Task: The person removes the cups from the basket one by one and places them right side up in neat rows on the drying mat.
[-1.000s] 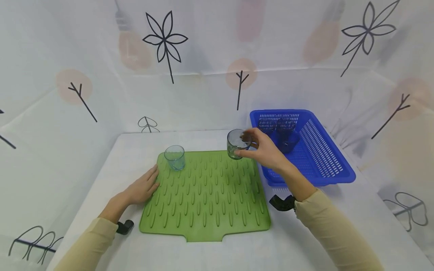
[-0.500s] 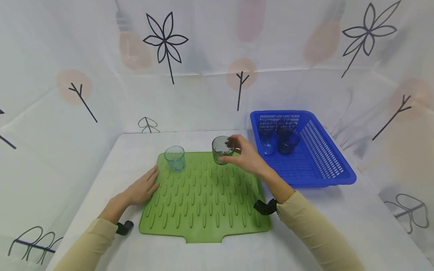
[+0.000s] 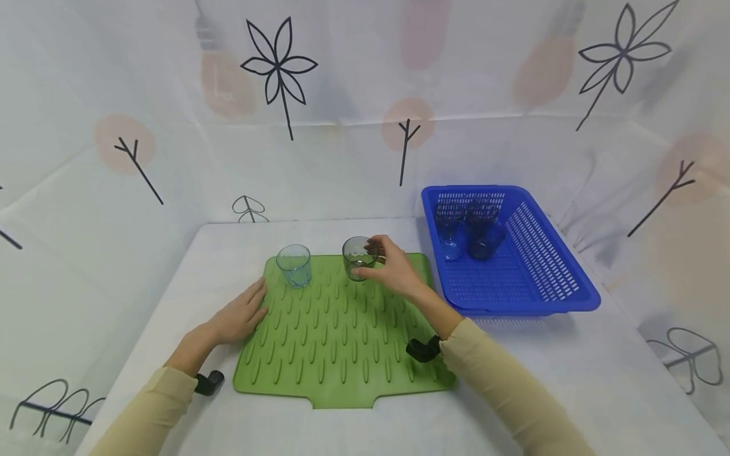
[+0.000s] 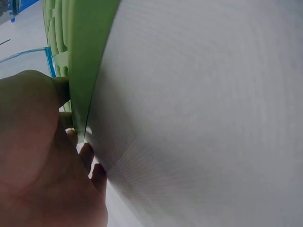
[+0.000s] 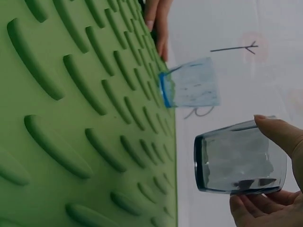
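Observation:
My right hand (image 3: 395, 269) pinches a smoky grey glass (image 3: 355, 253) between thumb and fingers, near its rim. In the right wrist view, this grey glass (image 5: 236, 158) hangs a little above the mat, its thick base toward the ridges. On the back left corner of the green ridged mat (image 3: 342, 335) stands a light blue glass (image 3: 295, 272), upright and apart from the grey one. My left hand (image 3: 236, 316) rests at the mat's left edge, fingers extended; in the left wrist view, the fingertips of the left hand (image 4: 42, 142) touch that edge.
A blue perforated basket (image 3: 547, 278) stands right of the mat, with several glasses (image 3: 481, 240) at its back left. The white table (image 3: 188, 278) meets a patterned cloth backdrop (image 3: 342, 164). Black wrist camera mounts (image 3: 423, 349) stick out beside the cuffs.
My right hand has carried the grey glass leftward and lower, from beside the basket to over the back of the mat. The left hand and blue glass have stayed put.

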A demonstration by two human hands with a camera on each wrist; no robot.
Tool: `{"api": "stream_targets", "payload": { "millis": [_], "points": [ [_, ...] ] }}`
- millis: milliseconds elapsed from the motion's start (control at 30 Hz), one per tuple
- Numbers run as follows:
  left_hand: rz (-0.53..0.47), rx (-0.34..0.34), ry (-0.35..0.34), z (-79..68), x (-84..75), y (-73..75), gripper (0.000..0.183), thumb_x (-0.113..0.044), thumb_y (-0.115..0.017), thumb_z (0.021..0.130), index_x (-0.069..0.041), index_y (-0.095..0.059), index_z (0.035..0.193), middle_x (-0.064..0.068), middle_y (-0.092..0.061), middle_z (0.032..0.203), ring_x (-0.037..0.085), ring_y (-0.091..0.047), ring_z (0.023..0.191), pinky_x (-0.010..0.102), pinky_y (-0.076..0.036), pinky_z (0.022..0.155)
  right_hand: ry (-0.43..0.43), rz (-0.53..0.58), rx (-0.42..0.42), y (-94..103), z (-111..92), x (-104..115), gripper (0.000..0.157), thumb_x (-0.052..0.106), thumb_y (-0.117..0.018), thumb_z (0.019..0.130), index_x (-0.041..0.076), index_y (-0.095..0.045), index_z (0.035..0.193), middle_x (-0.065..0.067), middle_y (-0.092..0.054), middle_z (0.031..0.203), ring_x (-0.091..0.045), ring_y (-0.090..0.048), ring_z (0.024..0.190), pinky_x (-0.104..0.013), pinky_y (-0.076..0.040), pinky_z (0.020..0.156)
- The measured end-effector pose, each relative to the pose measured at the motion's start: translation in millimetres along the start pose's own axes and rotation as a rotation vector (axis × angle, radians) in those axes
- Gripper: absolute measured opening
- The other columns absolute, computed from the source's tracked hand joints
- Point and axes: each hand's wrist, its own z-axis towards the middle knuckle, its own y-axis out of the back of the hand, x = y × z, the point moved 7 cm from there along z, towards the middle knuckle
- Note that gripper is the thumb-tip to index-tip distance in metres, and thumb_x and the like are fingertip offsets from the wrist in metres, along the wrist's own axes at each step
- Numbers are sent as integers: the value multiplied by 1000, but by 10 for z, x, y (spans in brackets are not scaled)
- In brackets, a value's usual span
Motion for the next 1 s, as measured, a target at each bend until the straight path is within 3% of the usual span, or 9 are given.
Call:
{"api": "stream_targets", "payload": {
  "millis": [267,667,1000],
  "points": [
    [6,19,19,-16,-83,47,59,-16,-42,110,17,-21,155,32,-11,166,49,-16,152,59,-18,125,-26,5,17,-179,92,-94,84,24,-84,88,2,-36,153,-18,-51,148,-37,-48,140,-48,-44,116],
    [-16,-30,-25,-22,-59,42,60,-19,-43,110,18,-24,153,35,-15,163,51,-19,150,63,-21,122,-39,-12,12,-346,181,-179,83,25,-84,88,3,-37,153,-17,-52,148,-34,-49,138,-49,-46,113],
    [17,19,19,-13,-63,45,59,-17,-41,110,16,-21,155,32,-11,166,49,-16,152,59,-18,125,-54,-46,19,-392,215,-177,83,26,-83,88,5,-37,154,-17,-50,150,-37,-48,140,-50,-46,113]
  ]
}}
